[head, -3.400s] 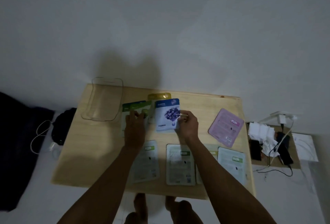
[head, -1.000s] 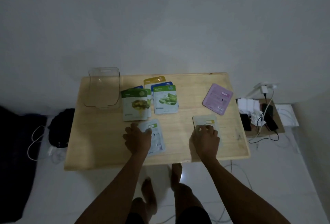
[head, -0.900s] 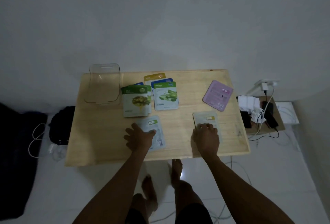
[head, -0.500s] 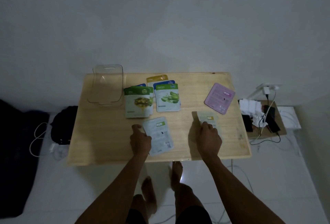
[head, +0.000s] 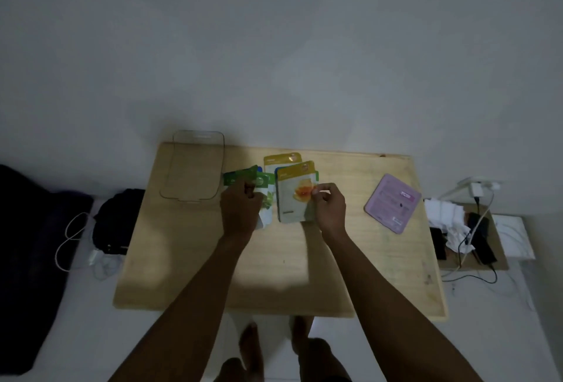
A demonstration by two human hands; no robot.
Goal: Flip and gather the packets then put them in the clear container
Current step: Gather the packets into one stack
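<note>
My left hand [head: 240, 209] grips a green-topped packet [head: 243, 176], face up, over the left pile of packets [head: 267, 198]. My right hand [head: 329, 208] pinches the right edge of a yellow-topped packet [head: 294, 195] with an orange flower print, lying on the right pile. Another yellow-topped packet [head: 281, 159] sticks out behind that pile. A pink packet [head: 392, 202] lies face down, alone, at the table's right. The clear container [head: 195, 165] stands at the table's back left corner with nothing in it.
The wooden table [head: 274, 275] stands against a white wall. A black bag [head: 117, 223] and white cables lie on the floor to the left. A low board [head: 499, 262] at the right carries phones, chargers and white cloth. My feet show below the table's front edge.
Both hands picked up the two face-down packets near the front edge, turned them face up and carried them back onto the two piles.
</note>
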